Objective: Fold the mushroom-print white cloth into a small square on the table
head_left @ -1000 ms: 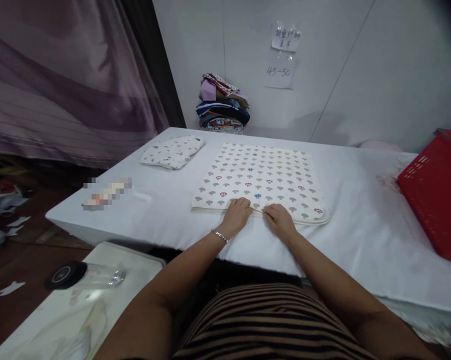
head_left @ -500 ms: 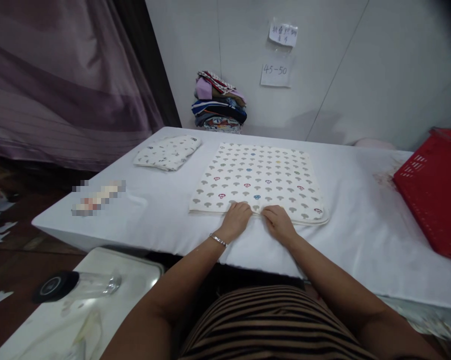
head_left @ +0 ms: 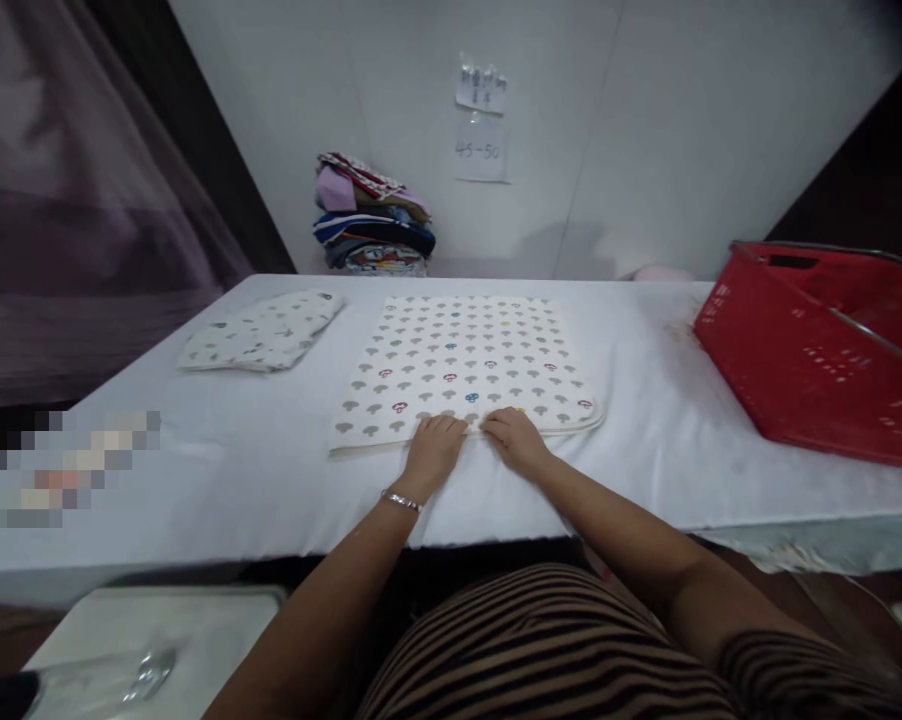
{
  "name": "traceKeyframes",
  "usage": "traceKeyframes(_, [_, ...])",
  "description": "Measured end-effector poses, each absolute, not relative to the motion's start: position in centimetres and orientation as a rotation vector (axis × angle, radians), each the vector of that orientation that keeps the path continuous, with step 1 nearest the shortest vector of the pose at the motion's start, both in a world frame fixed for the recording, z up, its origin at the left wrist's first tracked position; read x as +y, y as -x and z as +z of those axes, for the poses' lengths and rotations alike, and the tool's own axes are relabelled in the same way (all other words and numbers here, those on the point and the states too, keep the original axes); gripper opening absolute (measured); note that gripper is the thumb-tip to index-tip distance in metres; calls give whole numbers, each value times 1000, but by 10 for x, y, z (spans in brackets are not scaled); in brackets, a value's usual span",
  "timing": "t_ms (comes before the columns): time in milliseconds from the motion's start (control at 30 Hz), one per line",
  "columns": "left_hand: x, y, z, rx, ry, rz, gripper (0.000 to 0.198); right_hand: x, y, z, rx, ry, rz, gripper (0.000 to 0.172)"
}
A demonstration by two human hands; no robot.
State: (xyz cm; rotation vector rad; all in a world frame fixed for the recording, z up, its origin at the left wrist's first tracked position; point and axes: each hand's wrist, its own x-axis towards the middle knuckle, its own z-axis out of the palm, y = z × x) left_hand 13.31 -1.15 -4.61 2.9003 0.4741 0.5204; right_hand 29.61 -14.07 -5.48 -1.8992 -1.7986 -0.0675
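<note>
A folded white cloth [head_left: 466, 350] printed with grey mushrooms and a few coloured ones lies flat on the table, its layers showing along the near edge and the rounded right corner. My left hand [head_left: 436, 445], with a silver bracelet at the wrist, pinches the middle of that near edge. Close beside it, my right hand [head_left: 517, 440] grips the same edge, with a small gap between the two hands. The thumbs are mostly hidden under the fingers and cloth. A second folded white cloth [head_left: 263, 330] with a small scattered print rests to the left.
The table [head_left: 646, 400] has a white cover. On its right stands a red plastic basket [head_left: 811, 370]. Beyond the far edge is a pile of folded clothes [head_left: 376, 215] against the wall. A blurred-out item [head_left: 80, 470] lies at left; a white stool [head_left: 211, 630] stands below, with a clear container on it.
The view has swung to the right, so more of the red basket shows. Both hands keep their hold on the near edge, and the mushroom cloth looks much the same.
</note>
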Motion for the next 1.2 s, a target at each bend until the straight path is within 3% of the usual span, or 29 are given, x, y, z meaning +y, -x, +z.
traceKeyframes(233, [-9,-133,-46,454,-2906,528,20,-151,-302,-50,-1780,1894,-86,27])
traceKeyframes(600, [-10,-134,-44,484,-2853,546,21,-242,-374,-50,-1595,2060,-235,23])
traceKeyframes(1200, [-8,-133,-46,483,-2814,564,21,-210,-383,-34,-2016,2095,-160,25])
